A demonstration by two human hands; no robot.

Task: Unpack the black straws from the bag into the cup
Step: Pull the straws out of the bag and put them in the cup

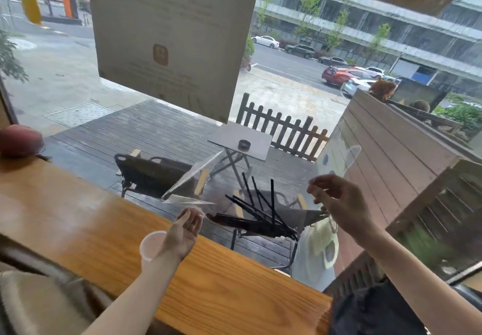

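Head view: a large window point(287, 79) fills the upper frame, with a pale poster point(169, 34) hanging at top centre, and a wooden counter point(86, 217) runs diagonally across the lower left. Above the counter's far edge at centre frame, a clear plastic bag point(198, 178) of black straws point(258, 217) hangs between both hands. The left hand point(186, 230) pinches its near end just beside the white cup point(151, 244), while the right hand point(339, 199) pinches the far end, other fingers spread.

The wooden tabletop point(109, 217) is a narrow ledge running along the window glass point(65, 79), which blocks any reach forward. A white cup point(150, 244) stands on it, partly hidden behind the left hand point(184, 233). Between the two raised hands hangs a clear bag point(198, 178) with black straws point(260, 217) fanning upward, filling the air there. A reddish round thing point(19, 140) sits at the far left end; bare wood lies between it and the cup.
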